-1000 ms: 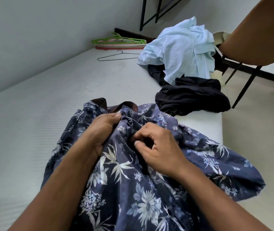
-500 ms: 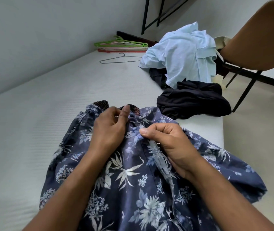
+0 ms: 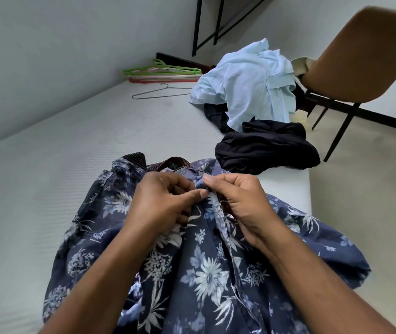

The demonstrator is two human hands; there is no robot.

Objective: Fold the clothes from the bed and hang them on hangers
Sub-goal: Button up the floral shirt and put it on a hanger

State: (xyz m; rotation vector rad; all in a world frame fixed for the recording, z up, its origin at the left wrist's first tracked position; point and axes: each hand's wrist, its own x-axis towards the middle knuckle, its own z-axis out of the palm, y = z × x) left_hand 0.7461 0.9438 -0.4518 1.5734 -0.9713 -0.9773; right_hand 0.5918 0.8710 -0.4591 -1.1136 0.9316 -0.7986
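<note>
The floral shirt lies on the bed, one side spilling over the bed's edge, while the left hand and right hand each pinch its front edges near the collar. Mismatched edges would likely make it hang crooked; a tug could pull it off the bed.

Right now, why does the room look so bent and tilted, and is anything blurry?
Head view: the wide-angle lens bows the bed and leans the chair; light is soft and even, without glare; the floral shirt is sharp, the chair's top edge slightly blurred.
</note>
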